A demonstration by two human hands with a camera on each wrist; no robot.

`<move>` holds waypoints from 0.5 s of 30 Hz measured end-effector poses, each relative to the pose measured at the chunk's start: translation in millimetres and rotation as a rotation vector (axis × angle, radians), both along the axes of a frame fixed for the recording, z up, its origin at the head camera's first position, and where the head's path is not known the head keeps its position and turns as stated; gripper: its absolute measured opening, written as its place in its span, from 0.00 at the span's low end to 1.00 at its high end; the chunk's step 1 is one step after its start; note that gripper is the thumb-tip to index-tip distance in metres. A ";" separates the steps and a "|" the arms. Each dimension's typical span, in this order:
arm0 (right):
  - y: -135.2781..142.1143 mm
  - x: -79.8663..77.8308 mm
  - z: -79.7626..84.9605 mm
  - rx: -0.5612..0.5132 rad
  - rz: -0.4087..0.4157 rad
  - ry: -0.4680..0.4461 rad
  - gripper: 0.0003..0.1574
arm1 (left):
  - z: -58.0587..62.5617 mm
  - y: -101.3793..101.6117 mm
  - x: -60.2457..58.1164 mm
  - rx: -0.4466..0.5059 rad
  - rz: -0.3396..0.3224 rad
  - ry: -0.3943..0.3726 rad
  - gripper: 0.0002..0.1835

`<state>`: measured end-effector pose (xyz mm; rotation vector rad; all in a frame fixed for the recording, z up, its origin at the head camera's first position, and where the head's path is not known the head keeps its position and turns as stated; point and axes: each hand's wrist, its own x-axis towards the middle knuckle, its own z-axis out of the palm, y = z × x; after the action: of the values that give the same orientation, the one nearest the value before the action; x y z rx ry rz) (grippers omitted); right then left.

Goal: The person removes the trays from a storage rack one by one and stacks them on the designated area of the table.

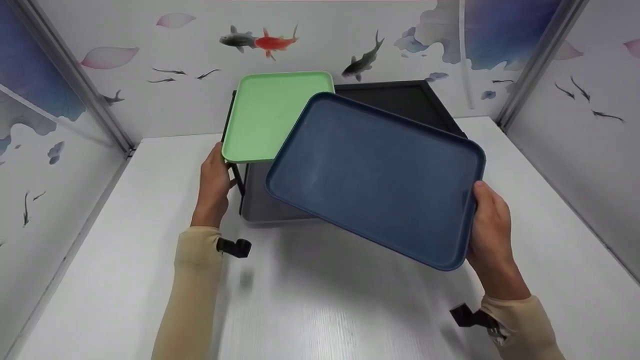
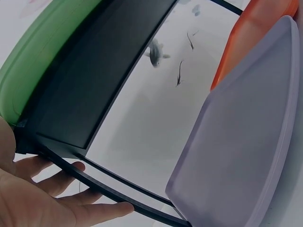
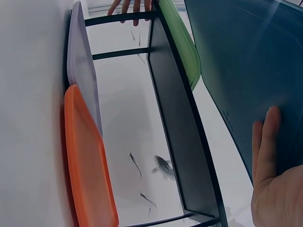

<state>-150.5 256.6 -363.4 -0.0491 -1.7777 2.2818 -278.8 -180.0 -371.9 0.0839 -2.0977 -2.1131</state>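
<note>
In the head view, my right hand (image 1: 492, 225) grips a blue tray (image 1: 380, 175) by its right end, thumb at the rim and fingers underneath. The tray is held tilted over a black rack (image 1: 395, 102), covering much of it. A smaller green tray (image 1: 280, 115) lies on the left part of the rack's top shelf. My left hand (image 1: 212, 182) is at the green tray's near left corner. In the left wrist view, that hand's fingers (image 2: 94, 213) extend against the rack's side bar, with the thumb by the green tray's edge.
Below the top shelf are a pale purple tray (image 2: 236, 132) and an orange tray (image 3: 90, 165); the blue tray hides the orange one from the head view. The rack stands on a white table (image 1: 320, 310) near a fish-patterned back wall (image 1: 190, 105), with walls at both sides.
</note>
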 end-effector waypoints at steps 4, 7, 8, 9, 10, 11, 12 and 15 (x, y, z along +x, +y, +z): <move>1.5 2.8 -2.2 0.055 0.000 -0.009 0.39 | -0.4 0.0 -1.1 -0.009 0.000 -0.006 0.33; 2.4 4.3 -4.2 0.087 0.002 -0.013 0.39 | -0.1 -0.3 -1.6 -0.018 0.003 -0.011 0.32; 2.6 4.7 -4.8 0.093 0.005 -0.010 0.39 | 0.1 -0.5 -1.5 -0.018 0.003 -0.013 0.32; 2.9 5.0 -5.4 0.098 0.008 -0.007 0.39 | 0.3 -0.8 -1.6 -0.020 0.003 -0.014 0.32; 3.0 5.3 -6.0 0.101 0.011 -0.005 0.38 | 0.3 -1.0 -1.4 -0.022 0.004 -0.015 0.32; 3.2 5.7 -6.6 0.104 0.015 -0.004 0.38 | 0.4 -1.1 -1.1 -0.024 0.003 -0.017 0.33; 3.4 6.1 -7.2 0.107 0.019 -0.002 0.37 | 0.5 -1.2 -0.8 -0.024 0.002 -0.019 0.33; 4.0 7.6 -8.8 0.116 0.029 -0.003 0.36 | 0.7 -0.9 -0.4 -0.029 0.001 -0.023 0.33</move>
<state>-142.9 260.7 -372.3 -0.0054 -1.9200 2.1944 -279.2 -180.9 -371.2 0.1061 -2.1399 -2.0904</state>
